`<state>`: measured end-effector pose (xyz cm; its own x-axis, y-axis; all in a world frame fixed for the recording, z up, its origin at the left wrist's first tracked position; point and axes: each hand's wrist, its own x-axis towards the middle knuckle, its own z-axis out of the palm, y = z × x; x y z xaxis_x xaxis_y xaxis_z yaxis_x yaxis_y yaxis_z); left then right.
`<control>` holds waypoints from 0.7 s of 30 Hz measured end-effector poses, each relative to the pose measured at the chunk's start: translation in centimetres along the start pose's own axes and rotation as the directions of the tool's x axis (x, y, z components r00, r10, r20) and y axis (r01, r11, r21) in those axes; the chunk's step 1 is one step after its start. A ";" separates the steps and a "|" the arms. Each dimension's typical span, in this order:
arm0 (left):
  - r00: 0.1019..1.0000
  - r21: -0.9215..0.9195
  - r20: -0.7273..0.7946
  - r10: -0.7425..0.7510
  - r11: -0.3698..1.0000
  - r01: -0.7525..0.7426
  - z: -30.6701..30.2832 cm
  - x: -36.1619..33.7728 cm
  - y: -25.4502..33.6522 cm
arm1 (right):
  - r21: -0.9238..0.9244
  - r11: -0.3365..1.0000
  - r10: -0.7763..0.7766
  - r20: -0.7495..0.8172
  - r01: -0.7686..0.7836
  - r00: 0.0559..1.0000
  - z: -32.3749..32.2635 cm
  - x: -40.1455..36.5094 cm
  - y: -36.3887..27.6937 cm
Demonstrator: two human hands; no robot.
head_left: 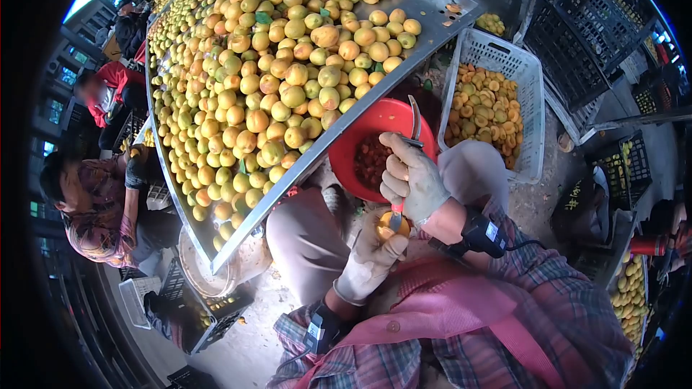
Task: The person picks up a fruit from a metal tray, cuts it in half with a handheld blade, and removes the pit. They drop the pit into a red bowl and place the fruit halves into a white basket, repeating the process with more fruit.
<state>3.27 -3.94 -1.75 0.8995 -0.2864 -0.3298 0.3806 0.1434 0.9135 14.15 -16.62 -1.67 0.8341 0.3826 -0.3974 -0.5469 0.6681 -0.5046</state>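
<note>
My left hand (366,263), in a pale glove, is closed around a yellow-orange fruit (393,225) low in front of me. My right hand (414,176), gloved too, grips a knife (396,217) with a red part near the blade, whose blade touches the fruit. Behind my hands stands a red bowl (344,151) with dark reddish pieces inside. A curved metal tool (416,117) rests at the bowl's rim. Whole yellow and orange fruits (288,79) are heaped on a metal table (432,18) beyond.
A white crate (533,101) of cut fruit stands right of the bowl. Black crates (577,50) are stacked farther right. A white bucket (209,266) stands below the table's left corner. People sit at the left, and another person's hand shows at the far right.
</note>
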 end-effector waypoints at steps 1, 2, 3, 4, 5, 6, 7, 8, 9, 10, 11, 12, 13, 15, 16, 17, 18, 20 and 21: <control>1.000 0.002 0.000 0.001 1.000 -0.001 -0.2 0.0 0.0 | 0.000 1.000 0.001 -0.013 -0.001 1.000 0.1 -0.1 0.0; 0.999 -0.148 0.007 -0.042 0.988 0.042 -0.4 -0.1 -0.2 | 0.002 1.000 -0.001 -0.013 0.001 1.000 0.4 -0.3 0.0; 0.996 -0.296 0.019 -0.083 0.951 0.085 -0.5 -0.1 -0.5 | -0.055 0.998 -0.040 -0.041 0.038 0.998 1.0 -0.7 -0.1; 0.994 -0.379 -0.005 -0.105 0.920 0.095 -0.4 0.1 -1.1 | -0.112 0.991 -0.081 -0.067 0.073 0.994 1.3 -1.0 -0.1; 0.994 -0.378 -0.004 -0.105 0.921 0.096 -1.0 0.4 -1.7 | -0.111 0.991 -0.082 -0.067 0.074 0.994 1.0 -0.9 0.1; 0.988 -0.397 0.060 -0.139 0.905 0.152 -1.7 0.6 -2.1 | -0.119 0.985 -0.127 0.023 0.129 0.992 0.3 -0.6 0.6; 0.978 -0.411 0.123 -0.170 0.888 0.206 -2.1 0.7 -2.4 | -0.122 0.976 -0.170 0.114 0.183 0.979 -0.3 -0.4 1.0; 0.978 -0.411 0.120 -0.168 0.889 0.203 -2.1 0.7 -2.7 | 0.051 0.990 -0.140 0.280 0.131 0.950 -0.9 -0.5 1.4; 0.975 -0.499 0.135 -0.177 0.838 0.221 -1.9 0.9 -2.8 | 0.080 0.993 -0.117 0.405 0.092 0.907 -0.4 -0.9 0.7; 0.971 -0.582 0.150 -0.184 0.778 0.237 -1.8 1.0 -2.9 | 0.035 0.999 -0.015 0.342 0.003 0.940 0.3 -1.3 0.6; 0.973 -0.580 0.145 -0.181 0.781 0.232 -2.1 0.8 -2.9 | -0.004 0.996 0.087 0.272 -0.090 0.958 1.1 -2.0 0.7; 0.981 -0.382 0.165 -0.104 0.910 0.161 -2.3 0.3 -3.0 | -0.540 0.630 -0.335 0.461 0.559 0.822 2.7 -3.3 0.7; 0.979 -0.166 0.202 -0.034 0.984 0.069 -2.5 -0.1 -3.3 | -0.566 0.508 -0.293 0.595 0.649 0.748 2.5 -3.3 0.5; 0.978 -0.077 0.201 -0.054 0.995 0.070 -3.2 -0.2 -4.1 | -0.549 0.569 -0.138 0.670 0.612 0.729 2.9 -3.9 0.8; 0.985 -0.169 0.163 -0.063 0.982 0.090 -3.2 0.0 -4.2 | -0.468 0.553 -0.181 0.740 0.689 0.648 2.6 -3.7 1.6; 0.989 -0.259 0.127 -0.076 0.960 0.107 -3.1 0.1 -4.3 | -0.459 0.466 -0.156 0.799 0.756 0.581 2.6 -3.7 1.7; 0.991 -0.347 0.093 -0.092 0.930 0.119 -3.0 0.4 -4.4 | -0.447 0.499 -0.111 0.817 0.743 0.566 2.8 -3.8 1.8; 0.990 -0.513 0.032 -0.134 0.848 0.132 -2.8 0.8 -4.5 | -0.441 0.460 0.005 0.869 0.771 0.494 2.7 -3.5 2.1; 0.987 -0.589 0.004 -0.159 0.797 0.131 -2.7 1.0 -4.5 | -0.438 0.457 0.001 0.870 0.774 0.492 2.8 -3.6 2.0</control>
<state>3.05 -2.36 -6.83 0.8267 -0.3097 -0.4698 0.5475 0.6351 0.5448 10.24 -14.93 0.94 0.4734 0.7444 0.4709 0.3637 0.3217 -0.8742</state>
